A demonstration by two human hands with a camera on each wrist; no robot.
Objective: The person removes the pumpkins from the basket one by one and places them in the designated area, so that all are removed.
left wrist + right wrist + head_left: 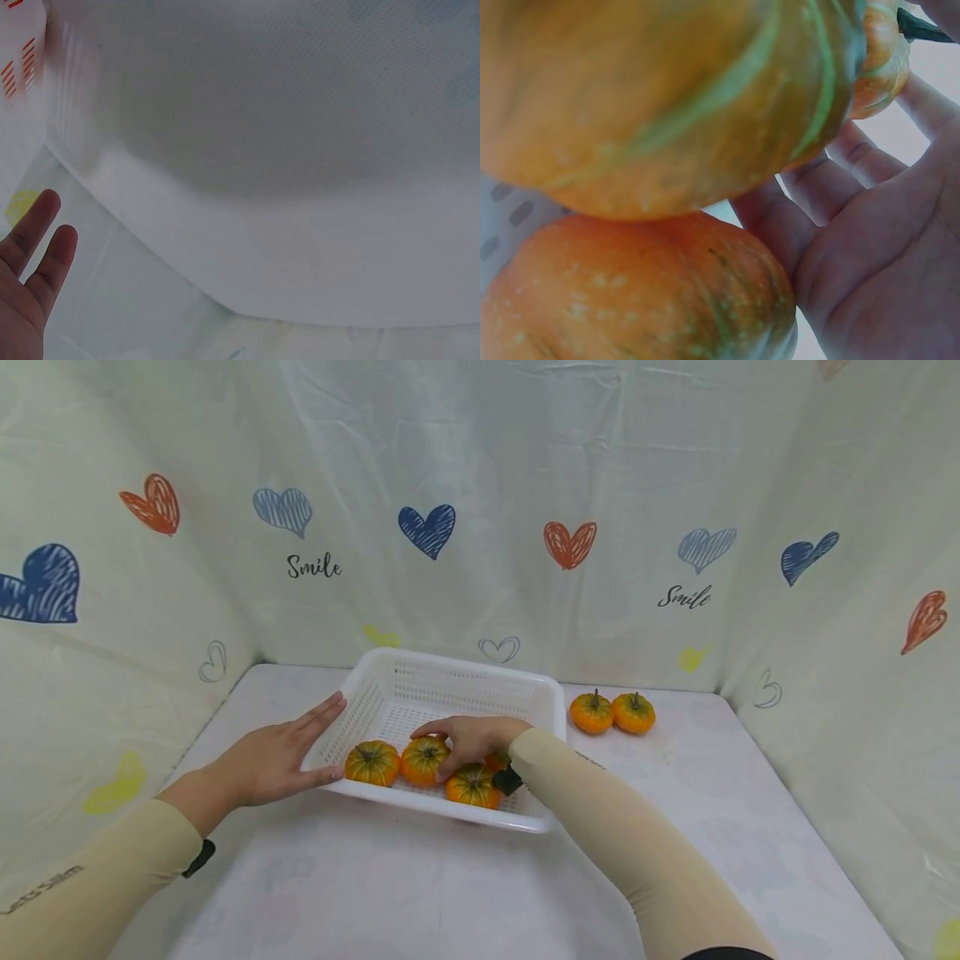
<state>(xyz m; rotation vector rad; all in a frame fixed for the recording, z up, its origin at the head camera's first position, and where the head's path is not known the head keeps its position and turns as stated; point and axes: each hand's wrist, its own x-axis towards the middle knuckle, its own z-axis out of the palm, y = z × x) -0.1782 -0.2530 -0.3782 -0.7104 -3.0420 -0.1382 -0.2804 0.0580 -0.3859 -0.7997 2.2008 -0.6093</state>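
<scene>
A white plastic basket [480, 672] with slotted sides holds several small orange-and-green pumpkins. My right hand [480, 739] reaches into it and grips a pumpkin [422, 763], thumb on the near side and fingers over the far side. Left of that one sits another pumpkin [372, 764]; a third pumpkin [474, 787] lies close under my right hand, and one more is partly hidden by the wrist. My left hand [281, 756], fingers straight and spread, rests against the basket's left rim. In the right wrist view, blurred pumpkins [637, 292] crowd beside the palm [892, 262].
Two more pumpkins, one left [592, 714] and one right [633, 714], stand side by side on the white table [720, 793], right of the basket. A white curtain [480, 460] printed with hearts encloses the table at the back and sides.
</scene>
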